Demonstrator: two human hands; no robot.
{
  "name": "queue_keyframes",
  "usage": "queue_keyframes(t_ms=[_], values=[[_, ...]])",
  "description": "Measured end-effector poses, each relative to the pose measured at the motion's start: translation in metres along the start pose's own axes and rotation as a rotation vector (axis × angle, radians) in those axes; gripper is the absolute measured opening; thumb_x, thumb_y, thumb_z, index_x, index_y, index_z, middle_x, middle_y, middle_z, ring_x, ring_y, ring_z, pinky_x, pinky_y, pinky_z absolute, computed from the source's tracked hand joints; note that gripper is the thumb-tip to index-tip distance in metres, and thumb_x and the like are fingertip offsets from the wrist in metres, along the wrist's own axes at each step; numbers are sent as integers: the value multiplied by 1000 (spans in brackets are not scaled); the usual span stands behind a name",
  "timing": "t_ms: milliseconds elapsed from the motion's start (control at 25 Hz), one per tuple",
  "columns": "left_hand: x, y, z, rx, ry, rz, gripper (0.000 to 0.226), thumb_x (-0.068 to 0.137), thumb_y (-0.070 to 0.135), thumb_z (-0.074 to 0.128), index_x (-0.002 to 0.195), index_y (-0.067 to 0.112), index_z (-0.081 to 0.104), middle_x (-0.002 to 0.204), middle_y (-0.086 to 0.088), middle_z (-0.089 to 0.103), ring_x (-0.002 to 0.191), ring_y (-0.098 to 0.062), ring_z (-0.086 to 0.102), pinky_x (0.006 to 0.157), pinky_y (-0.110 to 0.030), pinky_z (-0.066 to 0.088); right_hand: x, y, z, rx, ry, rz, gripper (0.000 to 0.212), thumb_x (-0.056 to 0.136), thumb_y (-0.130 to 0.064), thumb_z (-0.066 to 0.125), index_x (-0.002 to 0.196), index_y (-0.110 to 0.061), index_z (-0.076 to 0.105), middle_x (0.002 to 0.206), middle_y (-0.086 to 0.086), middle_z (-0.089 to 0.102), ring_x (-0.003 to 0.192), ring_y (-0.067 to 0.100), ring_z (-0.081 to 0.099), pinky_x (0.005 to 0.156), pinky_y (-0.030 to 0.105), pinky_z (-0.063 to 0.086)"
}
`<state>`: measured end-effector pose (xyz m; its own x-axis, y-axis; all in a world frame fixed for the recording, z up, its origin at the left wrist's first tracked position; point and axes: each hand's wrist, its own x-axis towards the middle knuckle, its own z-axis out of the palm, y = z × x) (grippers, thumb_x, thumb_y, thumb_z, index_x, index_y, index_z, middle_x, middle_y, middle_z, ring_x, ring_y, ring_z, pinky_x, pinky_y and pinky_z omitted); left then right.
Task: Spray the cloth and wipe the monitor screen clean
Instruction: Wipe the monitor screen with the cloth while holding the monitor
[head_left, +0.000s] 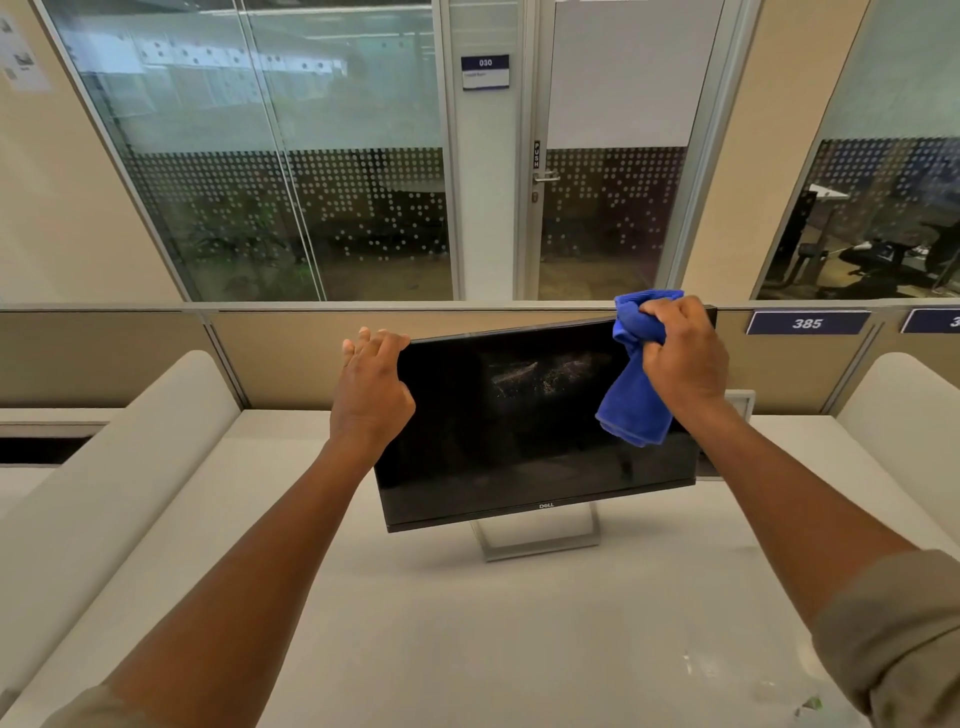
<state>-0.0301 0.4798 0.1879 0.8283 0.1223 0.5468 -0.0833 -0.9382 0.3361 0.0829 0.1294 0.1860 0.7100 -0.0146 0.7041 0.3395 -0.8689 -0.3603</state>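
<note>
One view only, head camera. The monitor (535, 421) stands on the pale surface (467, 623), screen dark, with a dusty smear (540, 376) near its upper middle. My left hand (371, 389) grips the monitor's top left corner, fingers curled over the edge, bracing it. My right hand (683, 353) is closed round the bunched blue cloth (636, 395) at the top right corner, its loose tail hanging against the glass. No spray bottle in sight. I judge wiping is under way: keep the brace firm, flatten the cloth, use light overlapping passes across the smear.
</note>
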Motion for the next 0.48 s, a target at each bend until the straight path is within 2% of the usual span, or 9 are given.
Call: queue_keyframes(t_ms=[120,280,480], values=[[1,0,0,-11,-5,-8,49,80,-8,48,124,12,53,131,-12,54,139,-39,32,119,-50,15,-16,-24,14,29,-5,-57,32,87,-12,59,118,-18,58,113,5,53,85,26,61,63,34,52],[2,-1,0,-21,-28,-9,50,81,-8,47,126,13,52,133,-11,53,142,-37,28,120,-48,13,-55,-40,39,23,-51,-122,21,88,-9,59,107,-16,59,110,6,52,79,23,60,57,30,50],[1,-3,2,-20,-22,-4,50,81,-8,47,125,14,51,132,-9,53,141,-37,28,120,-48,13,-114,-35,60,-5,-220,-141,21,89,-6,60,108,-14,62,110,7,53,79,19,59,60,31,56]])
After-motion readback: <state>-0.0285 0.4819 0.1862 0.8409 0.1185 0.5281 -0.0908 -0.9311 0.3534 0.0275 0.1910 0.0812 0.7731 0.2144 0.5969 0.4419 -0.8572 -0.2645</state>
